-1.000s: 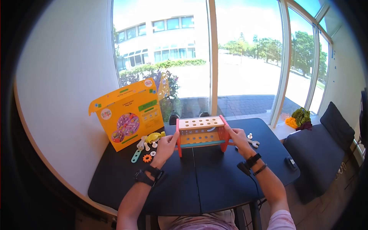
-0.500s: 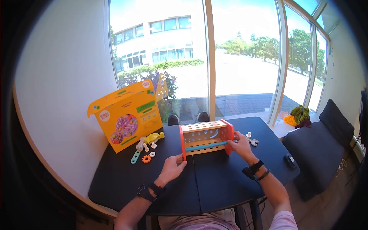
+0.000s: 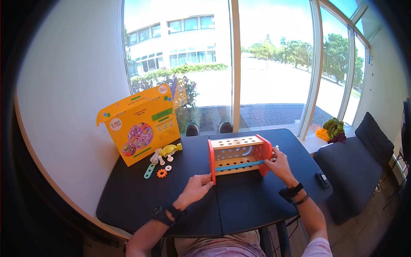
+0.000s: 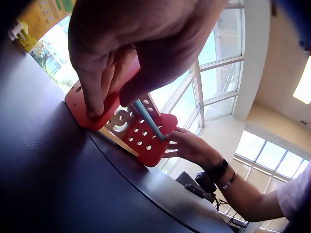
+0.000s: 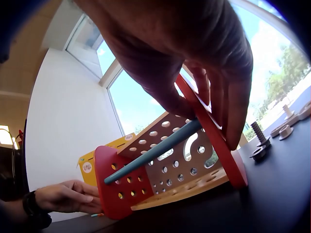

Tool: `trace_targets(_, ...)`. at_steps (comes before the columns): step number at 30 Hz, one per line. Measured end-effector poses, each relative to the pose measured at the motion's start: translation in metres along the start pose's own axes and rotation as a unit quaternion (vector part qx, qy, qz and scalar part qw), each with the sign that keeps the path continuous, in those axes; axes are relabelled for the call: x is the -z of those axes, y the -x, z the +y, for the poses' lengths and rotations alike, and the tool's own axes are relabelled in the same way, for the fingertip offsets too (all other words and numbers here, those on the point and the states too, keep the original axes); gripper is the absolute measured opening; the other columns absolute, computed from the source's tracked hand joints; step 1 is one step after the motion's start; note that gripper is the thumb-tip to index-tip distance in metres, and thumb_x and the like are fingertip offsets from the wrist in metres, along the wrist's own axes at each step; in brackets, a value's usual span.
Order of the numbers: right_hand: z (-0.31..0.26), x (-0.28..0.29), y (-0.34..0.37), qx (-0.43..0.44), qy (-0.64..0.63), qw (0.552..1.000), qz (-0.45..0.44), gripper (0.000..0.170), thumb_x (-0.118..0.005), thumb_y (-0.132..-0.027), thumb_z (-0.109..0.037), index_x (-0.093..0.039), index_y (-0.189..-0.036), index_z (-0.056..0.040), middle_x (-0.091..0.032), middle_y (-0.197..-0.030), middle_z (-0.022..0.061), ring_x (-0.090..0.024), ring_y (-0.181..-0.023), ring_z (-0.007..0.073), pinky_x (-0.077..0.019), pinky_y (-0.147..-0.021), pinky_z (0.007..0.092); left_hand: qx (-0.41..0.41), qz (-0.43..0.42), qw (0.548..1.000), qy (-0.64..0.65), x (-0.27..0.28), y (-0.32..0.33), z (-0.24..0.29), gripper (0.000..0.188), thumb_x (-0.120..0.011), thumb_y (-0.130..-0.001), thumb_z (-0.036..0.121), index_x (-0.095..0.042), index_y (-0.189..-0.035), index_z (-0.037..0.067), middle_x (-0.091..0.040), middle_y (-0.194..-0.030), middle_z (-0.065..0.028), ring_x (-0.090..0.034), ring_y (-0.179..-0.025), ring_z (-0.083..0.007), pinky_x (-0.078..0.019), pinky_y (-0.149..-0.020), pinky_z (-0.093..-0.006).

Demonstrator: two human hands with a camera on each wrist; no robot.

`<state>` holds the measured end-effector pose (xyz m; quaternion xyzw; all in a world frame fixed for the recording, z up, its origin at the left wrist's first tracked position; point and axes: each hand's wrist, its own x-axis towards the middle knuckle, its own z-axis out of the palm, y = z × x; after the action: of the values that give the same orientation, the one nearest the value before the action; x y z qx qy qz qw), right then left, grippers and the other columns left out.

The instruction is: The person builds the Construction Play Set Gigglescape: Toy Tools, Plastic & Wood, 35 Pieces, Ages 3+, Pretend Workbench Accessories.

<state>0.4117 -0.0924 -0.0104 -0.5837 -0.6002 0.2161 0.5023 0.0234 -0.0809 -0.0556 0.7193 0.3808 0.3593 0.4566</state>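
A toy workbench [image 3: 236, 141] with red side panels, hole-studded wooden boards and a blue rod [image 5: 158, 151] across its front stands on the black table. My left hand [image 3: 198, 188] pinches the lower front edge of the left red panel [image 4: 80, 108], thumb on one face and fingers on the other. On the opposite side, my right hand [image 3: 280, 166] grips the right red panel [image 5: 214, 131] near the rod's end, with its thumb inside and its fingers outside.
Left of the bench lie an orange gear [image 3: 162, 173], a teal perforated strip [image 3: 149, 171], white bolts and a yellow toy piece [image 3: 170, 149]. A yellow box [image 3: 143, 124] stands behind them. Several small parts, one a dark screw [image 5: 257, 133], are beyond my right hand.
The workbench has come down and tipped back, showing its front, then shifted right with both hands. My left hand has moved from the left panel's upper part to its lower front corner.
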Motion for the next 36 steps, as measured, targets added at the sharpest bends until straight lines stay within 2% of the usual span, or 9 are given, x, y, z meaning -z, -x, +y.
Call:
trace_targets(7, -0.008, 0.0, 0.0, 0.011, 0.026, 1.0, 0.0, 0.044, -0.076, -0.091, -0.015, -0.066, -0.131, 0.0008, -0.078, -0.105, 0.0154, -0.077, -0.089, 0.023, -0.0631, -0.076, 0.034, 0.031, 0.015, 0.999, -0.036, 0.0, 0.0, 0.016, 0.036, -0.068, -0.108, 0.008, -0.07, -0.141, -0.008, -0.08, -0.128, -0.0132, -0.074, -0.122, -0.018, -0.056, -0.11, -0.0324)
trace_targets(10, -0.004, 0.01, -0.002, 0.032, -0.07, 0.995, -0.066, 0.038, -0.076, -0.097, -0.018, -0.069, -0.13, -0.0002, -0.078, -0.108, 0.0142, -0.077, -0.096, 0.0237, -0.0643, -0.077, 0.0333, 0.028, 0.019, 0.999, -0.039, 0.001, -0.001, 0.017, 0.037, -0.069, -0.108, 0.01, -0.07, -0.141, -0.008, -0.081, -0.127, -0.014, -0.076, -0.12, -0.0183, -0.0567, -0.109, -0.0323)
trace_targets(13, -0.049, 0.053, -0.014, -0.126, -0.116, 0.98, -0.099, 0.034, -0.075, -0.103, -0.022, -0.071, -0.13, -0.0014, -0.078, -0.111, 0.0135, -0.078, -0.101, 0.0244, -0.0658, -0.078, 0.0333, 0.035, 0.02, 0.999, -0.037, 0.005, -0.004, 0.019, 0.039, -0.07, -0.108, 0.012, -0.07, -0.143, -0.007, -0.081, -0.127, -0.0145, -0.076, -0.119, -0.0188, -0.0569, -0.108, -0.0323)
trace_targets(16, -0.021, 0.078, -0.045, -0.078, -0.099, 0.992, 0.026, 0.032, -0.072, -0.106, -0.023, -0.073, -0.131, -0.0026, -0.078, -0.113, 0.0136, -0.079, -0.1, 0.0242, -0.067, -0.078, 0.0333, 0.043, 0.009, 0.998, -0.041, 0.006, -0.001, 0.023, 0.04, -0.071, -0.108, 0.014, -0.07, -0.142, -0.006, -0.081, -0.127, -0.0155, -0.077, -0.12, -0.0204, -0.0575, -0.108, -0.0331)
trace_targets(19, 0.021, 0.085, -0.072, -0.08, -0.035, 0.996, 0.027, 0.033, -0.074, -0.105, -0.026, -0.076, -0.128, -0.0023, -0.079, -0.109, 0.0113, -0.079, -0.098, 0.0197, -0.0665, -0.074, 0.0322, 0.035, 0.013, 0.998, -0.056, 0.005, -0.001, 0.02, 0.04, -0.073, -0.106, 0.016, -0.071, -0.14, -0.006, -0.081, -0.127, -0.0172, -0.078, -0.12, -0.023, -0.0586, -0.107, -0.0343)
trace_targets(22, 0.064, 0.079, -0.085, -0.063, 0.155, 0.986, -0.002, 0.026, -0.076, -0.102, -0.023, -0.081, -0.115, -0.0016, -0.08, -0.096, 0.0096, -0.078, -0.094, 0.0155, -0.0643, -0.07, 0.0299, 0.035, 0.012, 0.999, -0.039, 0.005, -0.002, 0.019, 0.041, -0.073, -0.106, 0.017, -0.071, -0.14, -0.006, -0.081, -0.128, -0.0167, -0.077, -0.121, -0.0227, -0.0583, -0.107, -0.0342)
trace_targets(26, 0.092, 0.053, -0.08, -0.004, 0.328, 0.944, -0.003, 0.024, -0.071, -0.097, -0.016, -0.084, -0.114, -0.008, -0.084, -0.098, 0.0138, -0.081, -0.095, 0.0297, -0.0646, -0.084, 0.0423, 0.037, 0.01, 0.999, -0.024, 0.009, 0.0, 0.021, 0.042, -0.074, -0.106, 0.017, -0.071, -0.141, -0.006, -0.081, -0.129, -0.0166, -0.077, -0.122, -0.0228, -0.0579, -0.108, -0.0338)
trace_targets(27, 0.097, 0.049, -0.079, -0.026, 0.336, 0.942, -0.013, 0.026, -0.067, -0.096, -0.014, -0.084, -0.116, -0.0098, -0.082, -0.111, 0.0184, -0.077, -0.106, 0.0391, -0.0607, -0.097, 0.0472, 0.038, 0.01, 0.999, -0.023, 0.01, 0.0, 0.022, 0.043, -0.074, -0.106, 0.018, -0.071, -0.141, -0.006, -0.081, -0.129, -0.0166, -0.077, -0.122, -0.0229, -0.0578, -0.108, -0.0337)
trace_targets(36, 0.132, 0.05, -0.063, 0.056, 0.395, 0.914, -0.072, 0.028, -0.061, -0.1, -0.014, -0.076, -0.121, -0.0034, -0.075, -0.125, 0.0221, -0.069, -0.121, 0.0436, -0.0563, -0.104, 0.0539, 0.046, 0.017, 0.996, -0.072, 0.017, 0.013, 0.017, 0.039, -0.077, -0.104, 0.024, -0.078, -0.131, -0.004, -0.083, -0.12, -0.0179, -0.08, -0.114, -0.0249, -0.0617, -0.101, -0.035)
